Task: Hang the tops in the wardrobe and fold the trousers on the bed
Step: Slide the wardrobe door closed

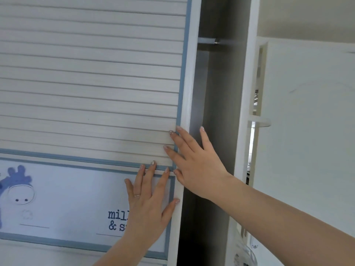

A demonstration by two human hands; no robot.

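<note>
Nearest the camera, the left hand (148, 204) lies flat on the sliding door (92, 93) of the wardrobe, fingers straight and spread over the printed panel (57, 198), its thumb reaching the door's pale right edge. Just above and to the right, the right hand (194, 166) also has straight fingers: most press on the slatted face and blue trim, while one stretches past the edge into the gap. The two hands sit close together, one above the other, neither curled round anything. That edge runs upright, top to bottom, and both palms are on its left side, so the door looks set to travel sideways along its track; the right hand is nearer the opening. Beyond the edge is the dark inside of the wardrobe (217, 112), and higher and deeper in it the hanging rail (206, 40), lying crosswise. No tops or trousers show here, nor the bed, so where they lie cannot be told.
</note>
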